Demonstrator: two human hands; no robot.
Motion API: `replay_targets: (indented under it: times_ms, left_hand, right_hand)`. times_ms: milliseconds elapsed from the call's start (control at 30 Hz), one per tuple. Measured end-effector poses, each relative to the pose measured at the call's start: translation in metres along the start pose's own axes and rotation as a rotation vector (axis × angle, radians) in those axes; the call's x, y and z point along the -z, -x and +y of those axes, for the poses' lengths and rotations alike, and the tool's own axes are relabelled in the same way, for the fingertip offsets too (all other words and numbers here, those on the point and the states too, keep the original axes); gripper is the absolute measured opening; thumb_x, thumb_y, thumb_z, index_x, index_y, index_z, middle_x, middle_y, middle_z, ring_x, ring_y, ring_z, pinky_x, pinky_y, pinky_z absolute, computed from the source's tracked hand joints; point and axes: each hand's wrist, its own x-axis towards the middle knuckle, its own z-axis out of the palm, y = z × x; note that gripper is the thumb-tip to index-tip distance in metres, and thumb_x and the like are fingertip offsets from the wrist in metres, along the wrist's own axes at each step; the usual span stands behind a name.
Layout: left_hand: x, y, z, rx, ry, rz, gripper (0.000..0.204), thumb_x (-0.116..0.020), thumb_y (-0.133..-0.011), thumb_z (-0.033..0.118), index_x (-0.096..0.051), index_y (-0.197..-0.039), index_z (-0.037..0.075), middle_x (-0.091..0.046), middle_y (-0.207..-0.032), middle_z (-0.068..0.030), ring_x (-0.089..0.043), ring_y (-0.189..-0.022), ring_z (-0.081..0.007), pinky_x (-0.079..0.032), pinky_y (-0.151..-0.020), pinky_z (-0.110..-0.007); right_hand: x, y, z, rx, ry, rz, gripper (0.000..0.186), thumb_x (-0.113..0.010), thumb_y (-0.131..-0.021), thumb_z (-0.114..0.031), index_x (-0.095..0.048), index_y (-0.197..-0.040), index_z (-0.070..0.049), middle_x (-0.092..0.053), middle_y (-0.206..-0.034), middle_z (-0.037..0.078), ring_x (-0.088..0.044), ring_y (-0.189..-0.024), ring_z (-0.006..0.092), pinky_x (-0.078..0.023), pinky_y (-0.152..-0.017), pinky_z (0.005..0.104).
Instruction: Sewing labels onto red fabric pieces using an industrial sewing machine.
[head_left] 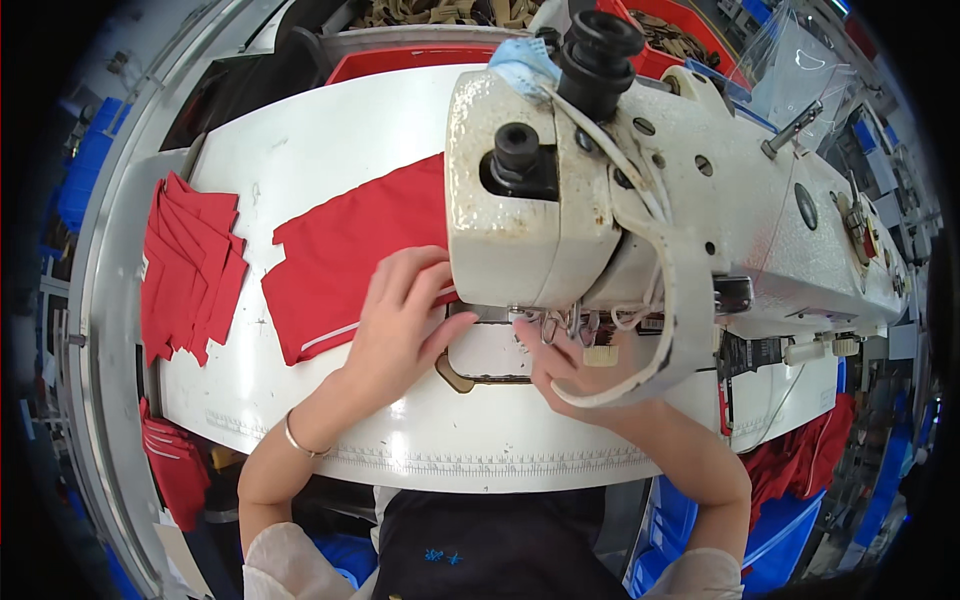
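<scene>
**Both hands at the needle of a sewing machine, red cloth under the left**

The left hand (400,318) lies flat with fingers spread on the near edge of a red fabric piece (345,265), pressing it to the white table (300,150); nothing is pinched, the palm and fingers simply rest on the cloth. A thin bracelet (300,440) circles that wrist. The right hand (568,368) sits just right of it, fingers curled under the machine head, beside the presser foot (550,325); whether the fingertips are closed on anything cannot be told (the machine's overhang and a pale strap hide them).

Between the two hands lies the metal needle plate (490,350), bare of cloth on its near side. The red piece runs from the left hand's fingertips away to the left and back, its far end slipping behind the white sewing machine (620,190), which looms over the right hand and blocks the view of the stitching point. A white stripe shows along the fabric's near edge.

Well to the left of the left hand, a fanned stack of red cut pieces (190,265) sits on the table edge. Farther back, beyond the machine, is a red bin (400,60). Down to the right of the right forearm, more red cloth (800,455) hangs over a blue crate (690,520).
</scene>
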Motion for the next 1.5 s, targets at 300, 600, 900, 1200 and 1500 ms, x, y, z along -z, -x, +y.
replay_targets:
  times_ms: [300,600,900,1200,1500]
  left_hand:
    - [0.073,0.104,0.013,-0.176,-0.156,-0.285,0.027,-0.063,-0.071,0.003,-0.063,-0.097,-0.006,-0.062,-0.106,-0.0143,-0.06,-0.103,-0.0281,-0.053,-0.084,-0.035]
    - [0.075,0.125,0.022,-0.278,-0.297,-0.229,0.021,-0.064,-0.072,0.003,-0.062,-0.091,-0.005,-0.06,-0.106,-0.0159,-0.06,-0.098,-0.0273,-0.056,-0.071,-0.032]
    - [0.055,0.113,0.039,0.049,-0.301,0.351,0.027,-0.07,-0.068,0.0,-0.059,-0.093,-0.001,-0.056,-0.102,-0.0149,-0.055,-0.09,-0.033,-0.045,-0.077,-0.041]
    - [0.056,0.103,0.063,0.073,0.885,0.205,0.043,-0.061,-0.083,0.009,-0.047,-0.123,0.005,-0.051,-0.122,-0.0139,-0.051,-0.113,-0.028,-0.041,-0.095,-0.038]
    - [0.074,0.103,0.069,0.136,0.44,0.059,0.057,-0.069,-0.083,0.021,-0.046,-0.133,0.006,-0.051,-0.132,-0.01,-0.052,-0.119,-0.0246,-0.042,-0.099,-0.036]
  right_hand:
    - [0.006,-0.014,-0.066,0.234,-0.336,-0.134,0.045,-0.063,-0.084,-0.034,-0.06,-0.114,0.0,-0.058,-0.103,0.012,-0.056,-0.097,0.0229,-0.044,-0.078,0.0316]
    - [-0.029,-0.037,-0.107,0.274,-0.384,-0.166,0.028,-0.069,-0.076,-0.021,-0.062,-0.094,0.0,-0.052,-0.081,0.006,-0.054,-0.075,0.0192,-0.046,-0.065,0.031]
    - [-0.016,-0.066,-0.117,0.014,-0.298,-0.047,0.018,-0.066,-0.073,-0.008,-0.06,-0.088,-0.001,-0.053,-0.077,0.007,-0.057,-0.066,0.0215,-0.048,-0.055,0.0317]
    - [0.037,-0.055,-0.19,0.476,-0.322,0.354,0.023,-0.062,-0.075,-0.015,-0.064,-0.095,-0.002,-0.061,-0.104,0.011,-0.056,-0.085,0.0186,-0.046,-0.069,0.0282]
    - [0.046,-0.025,-0.129,-0.473,-1.215,0.363,0.02,-0.072,-0.077,-0.001,-0.063,-0.093,0.007,-0.063,-0.094,0.013,-0.059,-0.083,0.0163,-0.047,-0.07,0.0287]
